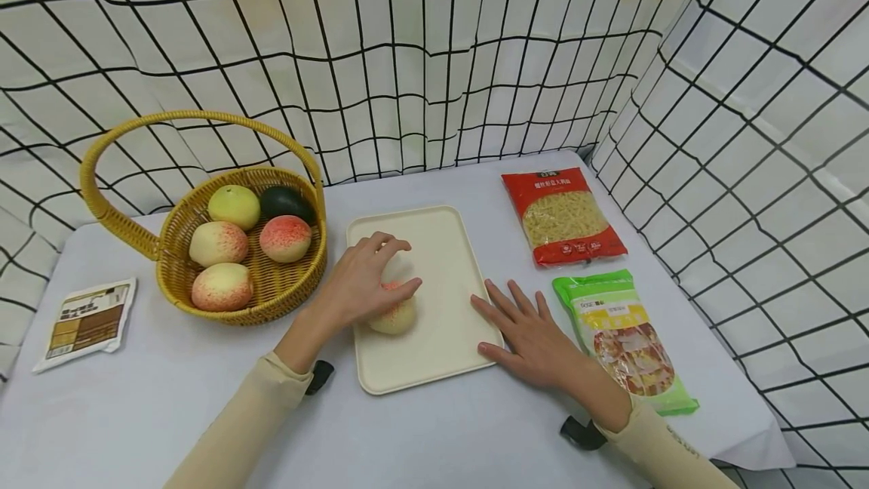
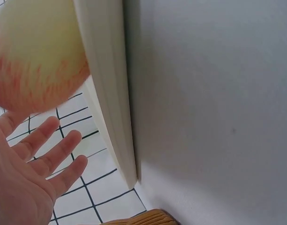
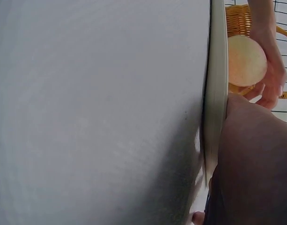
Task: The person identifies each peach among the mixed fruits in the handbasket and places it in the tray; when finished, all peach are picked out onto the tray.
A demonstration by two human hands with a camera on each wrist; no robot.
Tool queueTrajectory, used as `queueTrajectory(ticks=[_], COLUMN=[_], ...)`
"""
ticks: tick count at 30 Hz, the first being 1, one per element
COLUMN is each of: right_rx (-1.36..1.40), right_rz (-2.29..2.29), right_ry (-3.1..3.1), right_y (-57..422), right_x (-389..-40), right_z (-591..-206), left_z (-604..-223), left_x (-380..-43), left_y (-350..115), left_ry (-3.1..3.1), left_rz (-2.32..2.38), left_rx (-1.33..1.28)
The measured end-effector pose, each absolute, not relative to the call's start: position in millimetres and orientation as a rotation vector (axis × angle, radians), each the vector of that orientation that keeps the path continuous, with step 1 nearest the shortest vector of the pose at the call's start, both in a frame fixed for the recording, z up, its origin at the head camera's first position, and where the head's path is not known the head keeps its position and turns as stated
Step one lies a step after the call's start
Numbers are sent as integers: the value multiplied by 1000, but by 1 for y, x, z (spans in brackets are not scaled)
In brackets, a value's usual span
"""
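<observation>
Nearest on the white surface (image 1: 421, 444), the right hand (image 1: 532, 342) lies flat with spread fingers, the fingertips at the right rim of the pale tray (image 1: 448, 247). This position seems useful: light pressure can keep the tray from sliding, but strong pressure on the rim might tilt it. Beside the right wrist lies a green food pack (image 1: 634, 338), so this arm should not sweep outward.

The peach (image 1: 397, 319) rests on the tray, near its left side. The left hand (image 1: 363, 278) is arched over it, with loose, separated fingers and no firm grip. I cannot say with certainty whether a fingertip touches the fruit, because the hand covers part of it. For a good hold, thumb and fingers should meet opposite sides at the widest part; a push from one side only could make it roll. For a good release, the peach should be steady first, and the fingers should spread before lifting.

Farther, to the left, a wicker basket (image 1: 288, 306) holds other fruit (image 1: 220, 242); its tall handle (image 1: 210, 118) calls for care with the wrist. Behind everything hangs black netting (image 1: 426, 53).
</observation>
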State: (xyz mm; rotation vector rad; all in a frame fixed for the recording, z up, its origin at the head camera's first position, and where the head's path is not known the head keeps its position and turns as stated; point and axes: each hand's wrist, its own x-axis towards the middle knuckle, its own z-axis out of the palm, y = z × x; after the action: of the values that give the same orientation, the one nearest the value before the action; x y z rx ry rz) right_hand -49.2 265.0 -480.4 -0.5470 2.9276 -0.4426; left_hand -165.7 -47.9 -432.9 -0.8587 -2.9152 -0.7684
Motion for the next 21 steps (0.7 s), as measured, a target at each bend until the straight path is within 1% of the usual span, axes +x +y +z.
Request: queueTrajectory(ticks=[21], right_rx=[-557], right_rz=[-437], right_ry=[2929], right_y=[264], right_x=[-49], right_z=[-479], left_z=[-432], left_x=[-163], left_y=[-53], left_ry=[-2904], left_rz=[-784], left_rx=[-830])
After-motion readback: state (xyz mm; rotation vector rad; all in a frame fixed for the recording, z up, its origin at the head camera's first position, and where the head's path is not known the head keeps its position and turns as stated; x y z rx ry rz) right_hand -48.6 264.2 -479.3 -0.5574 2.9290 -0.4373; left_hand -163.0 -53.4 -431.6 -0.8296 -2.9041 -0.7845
